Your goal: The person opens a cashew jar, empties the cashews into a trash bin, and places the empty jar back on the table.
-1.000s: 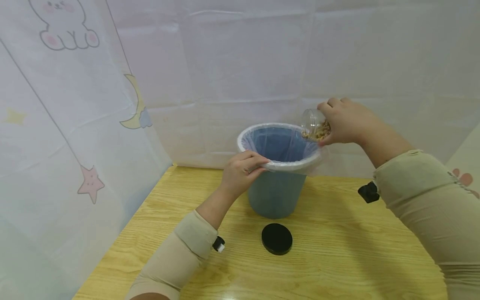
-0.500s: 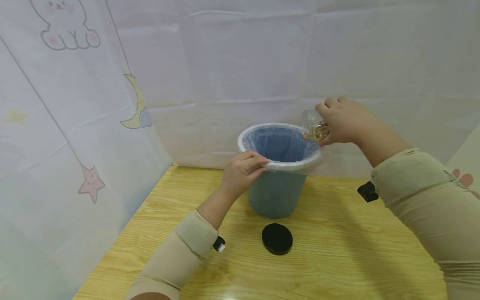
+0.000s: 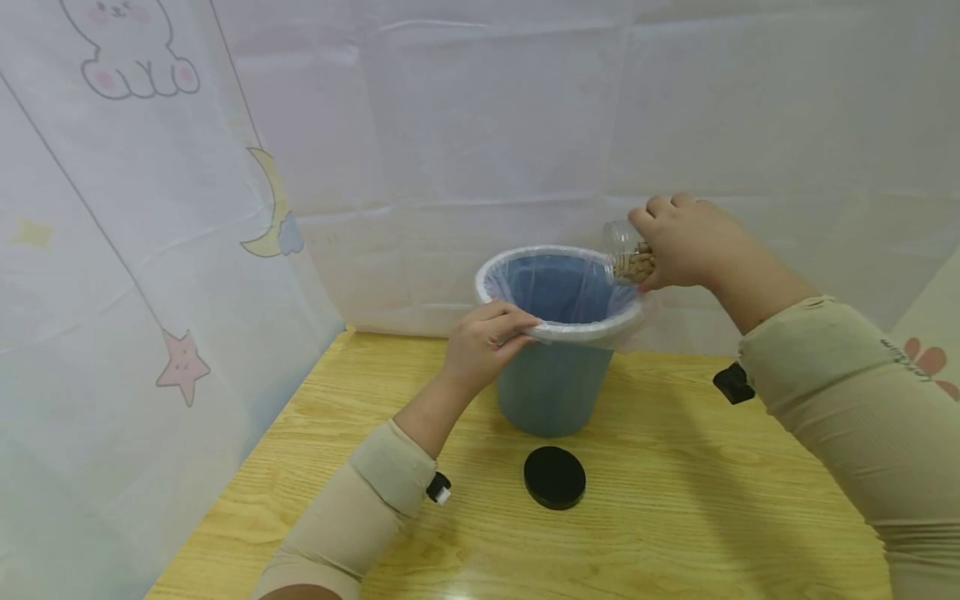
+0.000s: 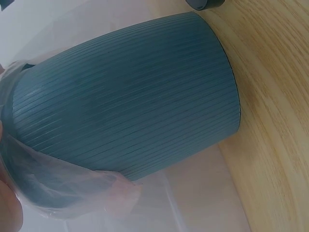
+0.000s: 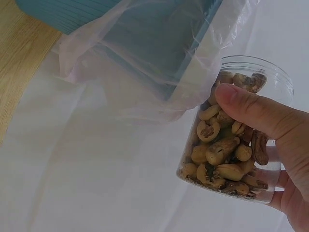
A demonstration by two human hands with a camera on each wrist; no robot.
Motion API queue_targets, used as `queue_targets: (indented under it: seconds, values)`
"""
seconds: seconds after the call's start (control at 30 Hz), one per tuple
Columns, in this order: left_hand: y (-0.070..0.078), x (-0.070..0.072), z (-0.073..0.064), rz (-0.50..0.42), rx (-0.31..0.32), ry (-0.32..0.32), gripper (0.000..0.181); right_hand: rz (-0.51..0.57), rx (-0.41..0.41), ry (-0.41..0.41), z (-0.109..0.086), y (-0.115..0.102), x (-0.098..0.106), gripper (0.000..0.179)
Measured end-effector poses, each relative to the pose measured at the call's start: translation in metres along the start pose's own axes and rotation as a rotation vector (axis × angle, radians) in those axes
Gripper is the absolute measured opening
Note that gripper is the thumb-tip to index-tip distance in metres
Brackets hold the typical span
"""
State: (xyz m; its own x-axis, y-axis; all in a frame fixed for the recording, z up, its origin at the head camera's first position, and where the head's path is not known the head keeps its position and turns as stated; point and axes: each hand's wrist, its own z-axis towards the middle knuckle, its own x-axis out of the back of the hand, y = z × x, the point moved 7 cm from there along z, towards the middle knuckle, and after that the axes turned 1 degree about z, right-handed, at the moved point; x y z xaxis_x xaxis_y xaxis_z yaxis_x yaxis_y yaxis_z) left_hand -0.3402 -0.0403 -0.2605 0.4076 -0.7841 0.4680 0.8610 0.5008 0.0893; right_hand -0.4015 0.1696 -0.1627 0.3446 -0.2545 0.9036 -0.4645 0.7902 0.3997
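My right hand point(image 3: 690, 242) grips a clear jar point(image 3: 622, 237) on its side at the right rim of the blue trash can point(image 3: 555, 387), its uncapped mouth pointing left. Mixed nuts point(image 5: 222, 150), cashews among them, fill much of it; the right wrist view shows my thumb across the clear wall. A thin translucent bag point(image 5: 91, 63) lines the can and folds over its rim. At the near left of that rim my left hand point(image 3: 480, 346) pinches the bag's edge, fingers on top and thumb below. The can stands upright.
A round black lid point(image 3: 554, 477) lies on the wooden table point(image 3: 660, 517) in front of the can. Pale cloth point(image 3: 480, 150) with printed cartoon figures hangs behind and to the left. Wrist cameras sit under both sleeves.
My right hand has shifted slightly left with the jar, and the nuts have moved about inside it. The left hand, can and lid have stayed in place.
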Motion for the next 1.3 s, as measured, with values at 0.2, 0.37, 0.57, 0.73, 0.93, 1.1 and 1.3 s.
queue_targets:
  seconds: [0.2, 0.37, 0.57, 0.73, 0.93, 1.1, 1.3]
  values:
    - [0.0, 0.001, 0.0, 0.002, -0.002, -0.003, 0.02, -0.017, 0.029, 0.023, 0.0, -0.004, 0.004, 0.096]
    - [0.0, 0.0, 0.0, 0.003, 0.005, -0.006, 0.02, -0.046, 0.057, 0.046, 0.0, -0.008, 0.007, 0.093]
    - [0.0, -0.001, 0.0, 0.012, 0.005, -0.001, 0.019, -0.073, 0.065, 0.068, 0.0, -0.01, 0.007, 0.09]
    - [-0.001, -0.001, 0.0, 0.013, 0.002, 0.001, 0.019, -0.087, 0.068, 0.084, -0.001, -0.01, 0.007, 0.086]
    - [0.0, 0.0, 0.0, 0.012, -0.004, 0.006, 0.019, -0.092, 0.069, 0.088, -0.001, -0.01, 0.006, 0.083]
    - [0.0, 0.0, 0.0, 0.012, 0.001, 0.003, 0.019, -0.099, 0.083, 0.096, -0.001, -0.011, 0.007, 0.082]
    - [0.0, 0.0, 0.0, 0.009, 0.002, 0.005, 0.019, -0.112, 0.09, 0.097, 0.0, -0.012, 0.007, 0.081]
